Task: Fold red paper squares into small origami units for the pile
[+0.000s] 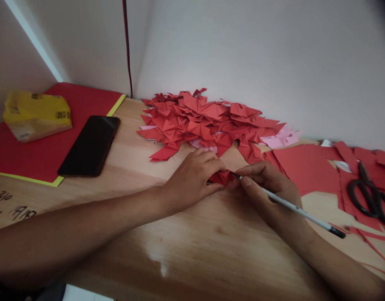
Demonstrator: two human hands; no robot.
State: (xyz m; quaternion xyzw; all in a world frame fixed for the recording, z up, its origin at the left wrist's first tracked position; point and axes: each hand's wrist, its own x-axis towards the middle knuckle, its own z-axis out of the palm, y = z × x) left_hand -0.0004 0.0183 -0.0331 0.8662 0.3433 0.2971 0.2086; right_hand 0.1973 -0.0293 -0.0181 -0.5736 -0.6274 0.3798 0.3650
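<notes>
My left hand is closed, pinching a small folded red paper piece against the wooden table. My right hand is closed around a thin white pen with a dark cap end, its tip touching the red piece. Just behind both hands lies a large pile of folded red paper pieces, with a few pink ones at its right edge.
A black phone lies at the left, partly on a red sheet with a yellow edge. A yellow packet sits on that sheet. Flat red paper sheets and black scissors lie at the right. White walls and a dark cable stand behind.
</notes>
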